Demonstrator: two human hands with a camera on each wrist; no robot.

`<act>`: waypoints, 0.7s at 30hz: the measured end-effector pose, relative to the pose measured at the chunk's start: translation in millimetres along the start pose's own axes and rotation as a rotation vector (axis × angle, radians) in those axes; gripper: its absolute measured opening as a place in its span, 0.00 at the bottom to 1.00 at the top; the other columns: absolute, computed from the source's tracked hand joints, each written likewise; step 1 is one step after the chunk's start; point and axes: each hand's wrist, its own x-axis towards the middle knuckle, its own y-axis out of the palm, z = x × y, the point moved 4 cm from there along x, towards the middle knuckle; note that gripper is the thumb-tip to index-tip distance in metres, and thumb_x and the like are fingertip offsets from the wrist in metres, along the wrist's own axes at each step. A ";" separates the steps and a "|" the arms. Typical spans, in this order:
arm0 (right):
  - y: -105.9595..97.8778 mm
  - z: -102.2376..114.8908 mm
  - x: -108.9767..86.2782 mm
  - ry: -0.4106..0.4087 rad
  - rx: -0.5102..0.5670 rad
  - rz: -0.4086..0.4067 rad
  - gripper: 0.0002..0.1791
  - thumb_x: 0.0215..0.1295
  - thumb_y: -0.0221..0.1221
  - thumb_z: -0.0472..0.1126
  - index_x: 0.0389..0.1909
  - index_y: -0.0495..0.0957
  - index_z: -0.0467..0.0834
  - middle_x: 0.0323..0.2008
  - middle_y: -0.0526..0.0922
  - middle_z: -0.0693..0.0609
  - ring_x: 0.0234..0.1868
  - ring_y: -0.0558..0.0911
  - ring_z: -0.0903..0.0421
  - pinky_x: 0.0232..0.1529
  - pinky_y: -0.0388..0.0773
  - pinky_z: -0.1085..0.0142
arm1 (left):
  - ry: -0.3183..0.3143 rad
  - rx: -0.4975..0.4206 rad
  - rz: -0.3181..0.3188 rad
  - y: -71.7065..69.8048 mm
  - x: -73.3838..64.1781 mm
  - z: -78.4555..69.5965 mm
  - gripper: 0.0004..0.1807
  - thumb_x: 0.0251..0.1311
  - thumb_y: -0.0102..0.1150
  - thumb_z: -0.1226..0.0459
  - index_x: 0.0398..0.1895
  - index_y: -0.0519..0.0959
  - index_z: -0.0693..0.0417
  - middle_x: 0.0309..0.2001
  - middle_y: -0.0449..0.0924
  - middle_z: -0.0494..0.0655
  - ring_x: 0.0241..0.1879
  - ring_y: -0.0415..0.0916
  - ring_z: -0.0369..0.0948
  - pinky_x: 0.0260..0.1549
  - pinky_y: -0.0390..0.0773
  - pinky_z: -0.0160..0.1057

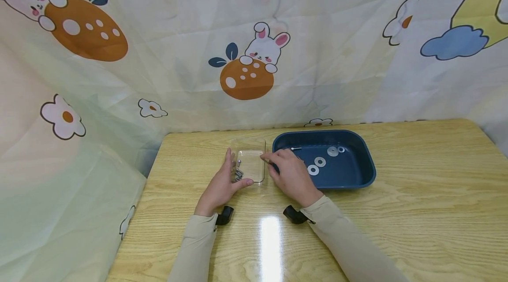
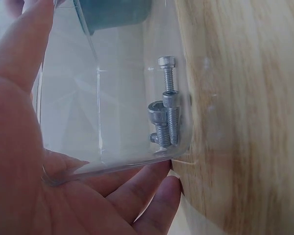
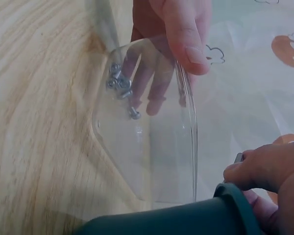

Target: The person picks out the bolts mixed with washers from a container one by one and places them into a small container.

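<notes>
My left hand (image 1: 220, 187) holds a clear plastic box (image 1: 251, 174) by its left side, the thumb at the near rim and the fingers around the outer wall. Several silver socket-head bolts (image 2: 161, 115) lie together in the box, toward that hand. Over the box's right rim, my right hand (image 1: 291, 174) pinches a small metal piece (image 3: 239, 157) between thumb and fingertips. Most of that piece is hidden, so its exact kind does not show. The right hand is beside the left wall of a dark blue tray (image 1: 367, 172).
Inside the tray lie several flat washers (image 1: 319, 161) and a bolt (image 1: 296, 148) near its left end. Box and tray stand side by side on a wood-grain table (image 1: 428, 194). A patterned cloth (image 1: 325, 66) hangs behind the table's back edge.
</notes>
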 end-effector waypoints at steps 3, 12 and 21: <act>1.9 2.5 -0.3 -0.013 -0.009 0.010 0.16 0.65 0.67 0.34 0.52 0.85 0.49 0.38 0.83 0.52 0.36 0.76 0.54 0.30 0.74 0.64 | 0.000 -0.006 -0.003 0.1 0.2 -0.4 0.67 0.58 0.70 0.45 0.81 0.27 0.51 0.80 0.45 0.52 0.75 0.55 0.49 0.70 0.59 0.54; 8.1 9.7 -1.3 -0.061 -0.035 0.013 0.16 0.63 0.68 0.34 0.51 0.86 0.48 0.36 0.82 0.54 0.34 0.75 0.57 0.31 0.74 0.65 | 0.002 -0.011 -0.010 0.6 0.2 -0.7 0.66 0.58 0.70 0.47 0.81 0.28 0.50 0.80 0.44 0.52 0.75 0.55 0.49 0.69 0.60 0.55; 14.0 14.6 -2.5 -0.093 -0.027 0.015 0.13 0.62 0.68 0.33 0.47 0.87 0.48 0.36 0.83 0.55 0.38 0.77 0.56 0.38 0.78 0.62 | 0.002 -0.004 -0.008 0.6 0.1 0.4 0.66 0.58 0.70 0.46 0.81 0.27 0.49 0.80 0.43 0.52 0.75 0.56 0.50 0.69 0.61 0.55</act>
